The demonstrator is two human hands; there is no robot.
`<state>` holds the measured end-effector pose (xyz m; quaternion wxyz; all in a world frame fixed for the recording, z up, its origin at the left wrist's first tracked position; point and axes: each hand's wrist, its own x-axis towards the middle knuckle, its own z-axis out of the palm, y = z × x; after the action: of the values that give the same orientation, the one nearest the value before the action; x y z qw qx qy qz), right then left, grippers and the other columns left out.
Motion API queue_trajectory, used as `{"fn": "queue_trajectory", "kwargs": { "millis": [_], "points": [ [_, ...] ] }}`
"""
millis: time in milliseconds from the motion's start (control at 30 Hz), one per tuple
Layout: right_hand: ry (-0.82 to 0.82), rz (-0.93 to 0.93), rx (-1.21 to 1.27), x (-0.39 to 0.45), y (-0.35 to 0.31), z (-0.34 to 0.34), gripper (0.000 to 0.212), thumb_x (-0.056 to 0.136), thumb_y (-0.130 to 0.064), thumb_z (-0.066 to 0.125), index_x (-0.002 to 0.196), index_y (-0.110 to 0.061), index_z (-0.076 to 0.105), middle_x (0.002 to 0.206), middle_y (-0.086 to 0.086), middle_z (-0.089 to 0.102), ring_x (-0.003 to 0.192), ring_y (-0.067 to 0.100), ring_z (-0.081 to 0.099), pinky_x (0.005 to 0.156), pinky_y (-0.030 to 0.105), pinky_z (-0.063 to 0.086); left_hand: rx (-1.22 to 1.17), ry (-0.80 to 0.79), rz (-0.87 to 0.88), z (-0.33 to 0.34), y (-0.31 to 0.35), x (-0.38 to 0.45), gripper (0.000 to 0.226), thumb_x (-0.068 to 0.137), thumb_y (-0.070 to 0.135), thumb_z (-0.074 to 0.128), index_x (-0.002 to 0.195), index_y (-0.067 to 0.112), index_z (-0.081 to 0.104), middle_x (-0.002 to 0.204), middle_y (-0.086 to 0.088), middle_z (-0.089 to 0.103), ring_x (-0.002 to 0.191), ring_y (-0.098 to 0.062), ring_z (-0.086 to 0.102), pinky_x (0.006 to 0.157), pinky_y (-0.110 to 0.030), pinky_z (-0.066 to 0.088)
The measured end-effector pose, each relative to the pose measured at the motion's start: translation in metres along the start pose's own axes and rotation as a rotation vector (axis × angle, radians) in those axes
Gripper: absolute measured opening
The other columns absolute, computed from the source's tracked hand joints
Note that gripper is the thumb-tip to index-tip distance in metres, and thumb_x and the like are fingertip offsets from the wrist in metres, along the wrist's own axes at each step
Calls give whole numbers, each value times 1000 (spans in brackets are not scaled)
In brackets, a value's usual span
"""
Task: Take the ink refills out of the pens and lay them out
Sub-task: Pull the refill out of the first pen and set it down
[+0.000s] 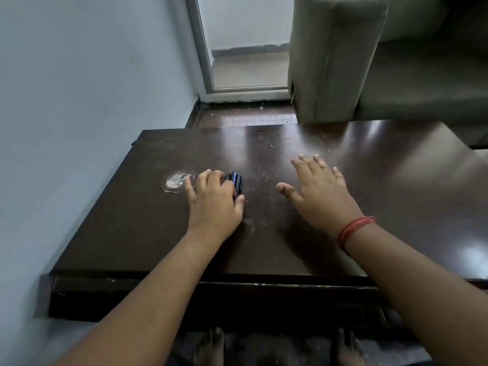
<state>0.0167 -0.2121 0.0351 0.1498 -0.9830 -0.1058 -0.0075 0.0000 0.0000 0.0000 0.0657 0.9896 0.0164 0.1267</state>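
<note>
A small bunch of dark pens (235,180) with blue glints lies on the dark brown table (290,241), left of centre. My left hand (214,202) rests over the pens, fingers curled around them, and hides most of their length. My right hand (319,186) hovers flat over the table to the right of the pens, fingers spread, holding nothing. A red thread band circles its wrist. No loose refill is visible.
A white smear (175,180) marks the tabletop just left of my left hand. A blue-grey wall (79,101) runs along the table's left side. A grey sofa arm (332,59) stands beyond the far edge, beside a glass door (245,48).
</note>
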Motion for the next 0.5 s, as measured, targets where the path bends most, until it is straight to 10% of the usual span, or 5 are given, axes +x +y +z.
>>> {"fn": "queue_trajectory", "kwargs": {
  "millis": [333,500],
  "points": [
    [23,-67,-3,-14,-9,2,71,94,-65,29,150,-22,29,157,-2,33,151,22,13,121,51,14,55,-17,25,-3,14,-6,29,86,43,60,90,17,72,123,0,51,125,-30,41,121,-61,8],
    [106,-14,290,-12,-6,-1,44,95,-46,54,129,-18,52,122,0,61,116,20,56,96,36,46,-121,96,120,-10,28,-16,20,87,35,62,85,15,66,105,-2,56,101,-27,53,99,-47,42]
  ]
}}
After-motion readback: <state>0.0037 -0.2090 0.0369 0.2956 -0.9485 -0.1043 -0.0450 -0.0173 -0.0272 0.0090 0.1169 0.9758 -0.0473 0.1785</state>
